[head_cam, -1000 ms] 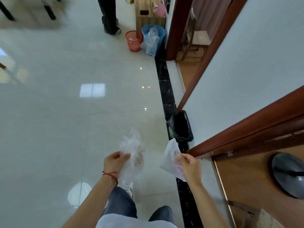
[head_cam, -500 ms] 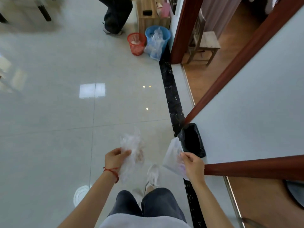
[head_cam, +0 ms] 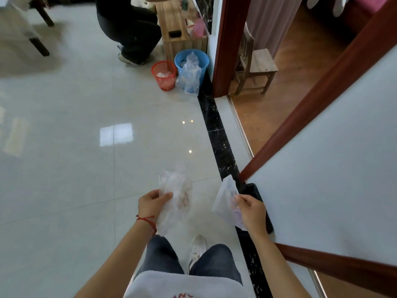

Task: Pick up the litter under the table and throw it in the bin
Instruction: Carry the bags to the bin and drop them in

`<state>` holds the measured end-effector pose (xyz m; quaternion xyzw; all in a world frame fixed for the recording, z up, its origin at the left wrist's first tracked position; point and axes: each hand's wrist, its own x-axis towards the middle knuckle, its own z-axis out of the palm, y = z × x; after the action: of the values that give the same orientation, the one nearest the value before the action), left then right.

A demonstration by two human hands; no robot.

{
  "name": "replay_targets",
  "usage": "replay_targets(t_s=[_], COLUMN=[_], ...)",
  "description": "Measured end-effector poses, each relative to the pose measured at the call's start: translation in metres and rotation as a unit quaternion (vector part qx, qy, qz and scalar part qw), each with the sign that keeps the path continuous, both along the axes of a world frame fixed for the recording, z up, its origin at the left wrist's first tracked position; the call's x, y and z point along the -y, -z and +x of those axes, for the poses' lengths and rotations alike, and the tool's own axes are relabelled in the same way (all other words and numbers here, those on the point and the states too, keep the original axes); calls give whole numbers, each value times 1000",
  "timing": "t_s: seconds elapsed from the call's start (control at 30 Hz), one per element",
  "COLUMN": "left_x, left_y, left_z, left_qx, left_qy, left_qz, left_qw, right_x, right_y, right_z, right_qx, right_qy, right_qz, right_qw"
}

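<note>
Litter is in hand, two pieces, one per hand, carried at waist height over the tiled floor [head_cam: 64,168]. Left hand [head_cam: 150,204]: thumb and fingers pinched closed on a crumpled clear plastic bag [head_cam: 176,196] with something pinkish inside. Right hand [head_cam: 251,211]: fingers closed on the edge of a flat white wrapper [head_cam: 225,201], which hangs to the left of the hand.

Step, as I read it: pickup done, now the carry to a bin. Both legs and one white shoe [head_cam: 196,249] show below, pointing forward.

Nearest bin: a black-lined bin [head_cam: 261,203] on the floor against the white wall [head_cam: 333,168], just right of the right hand and partly hidden behind it. Next move probably calls for swinging both hands right over its opening and letting go; the light plastic may drift, so release low. Can't tell how full it is.

Further out, well apart: a red mesh basket [head_cam: 164,75] and a blue bin [head_cam: 192,61] side by side, touching or nearly so, with clear plastic spilling out of the blue one. So three bins in total, and which is the target is unclear.

Beyond those: a wooden cabinet [head_cam: 174,24], one other person crouching [head_cam: 129,29] and a wooden chair [head_cam: 255,65] through the doorway.
</note>
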<state>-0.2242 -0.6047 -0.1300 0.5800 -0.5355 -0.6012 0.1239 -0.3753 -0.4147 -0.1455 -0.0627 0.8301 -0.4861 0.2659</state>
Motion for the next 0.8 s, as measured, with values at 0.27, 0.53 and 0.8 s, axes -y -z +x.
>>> replay_targets(t_s=[0.27, 0.53, 0.8], left_x=[23, 45, 45], left_y=[8, 20, 31], left_z=[-83, -164, -215], left_qx=[19, 36, 55], left_qy=[139, 346, 496], left_qz=[-1, -11, 4], left_qw=[990, 938, 867], right_x=[-2, -6, 7], right_y=[9, 13, 23], right_z=[-20, -15, 21], right_qx=[52, 66, 112], right_qy=[140, 341, 535], right_qz=[-6, 27, 20], right_qw=[989, 937, 837])
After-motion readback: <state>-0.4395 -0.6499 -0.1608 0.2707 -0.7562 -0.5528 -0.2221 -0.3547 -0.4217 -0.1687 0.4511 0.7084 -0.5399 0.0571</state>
